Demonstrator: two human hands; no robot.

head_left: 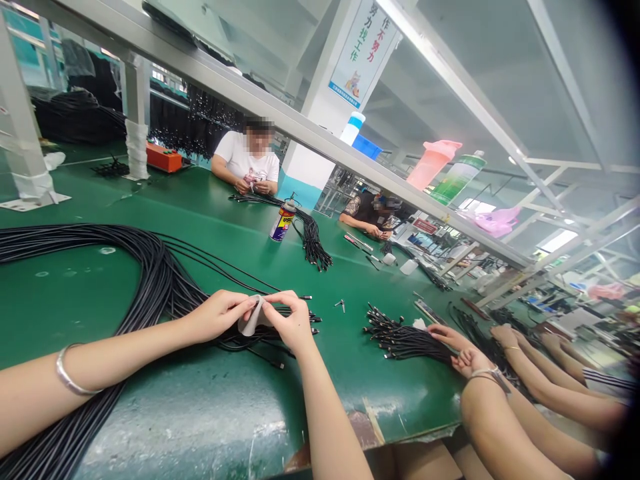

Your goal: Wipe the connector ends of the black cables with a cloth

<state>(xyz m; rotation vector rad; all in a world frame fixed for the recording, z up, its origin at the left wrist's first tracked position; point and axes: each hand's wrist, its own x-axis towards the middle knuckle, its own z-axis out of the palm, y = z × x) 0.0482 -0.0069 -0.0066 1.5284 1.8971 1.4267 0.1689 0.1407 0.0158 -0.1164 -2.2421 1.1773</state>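
Head cam: cloth hides cable section.

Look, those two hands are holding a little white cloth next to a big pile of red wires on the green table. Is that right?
Not quite: the wires are black, not red, as the head camera shows. The rest is right: the left hand and right hand hold a little white cloth next to a big pile of black wires on the green table.

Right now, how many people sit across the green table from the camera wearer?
2: a person in a white shirt left of the pillar, and a person in a dark top right of it. Others may be hidden.
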